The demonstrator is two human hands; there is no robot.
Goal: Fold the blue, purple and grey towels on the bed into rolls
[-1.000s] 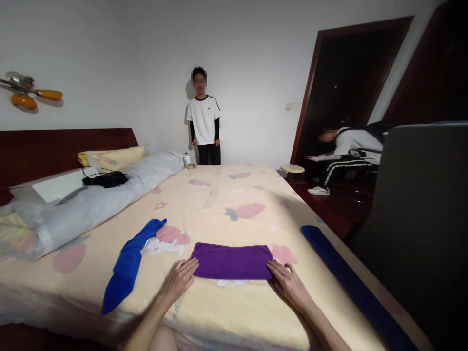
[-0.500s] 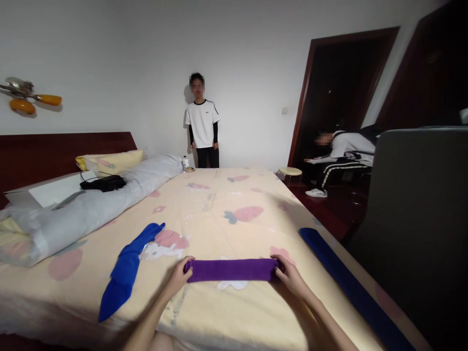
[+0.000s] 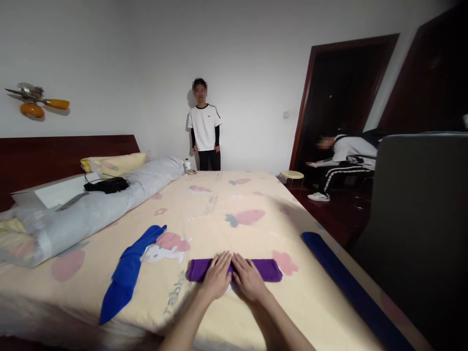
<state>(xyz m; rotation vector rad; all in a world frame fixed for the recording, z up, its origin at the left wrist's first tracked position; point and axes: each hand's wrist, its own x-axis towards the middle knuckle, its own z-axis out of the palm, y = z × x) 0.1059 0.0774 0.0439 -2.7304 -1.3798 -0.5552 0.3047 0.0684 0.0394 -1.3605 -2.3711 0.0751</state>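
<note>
A folded purple cloth (image 3: 268,270) lies as a narrow strip across the near part of the bed (image 3: 204,219). My left hand (image 3: 218,274) rests flat on it just left of its middle, fingers stretched out and pointing away from me. Beside it, my right hand (image 3: 248,275) lies flat on the cloth too, fingers extended, with the fingertips of both hands close together. The hands hide the middle of the strip. To the left is a crumpled, twisted blue cloth (image 3: 126,273). A long dark blue folded strip (image 3: 351,285) runs along the bed's right edge.
A rolled grey-white quilt (image 3: 146,183) lies along the left side, with a black item (image 3: 107,185) on it. One person (image 3: 204,129) stands at the far wall; another (image 3: 351,153) bends over by the doorway. A stool (image 3: 291,174) and a dark panel (image 3: 420,219) are at right.
Both hands have let go of the purple cloth's ends and moved inward to its middle, where they now lie flat. The cloth rests on the bed in about the same place.
</note>
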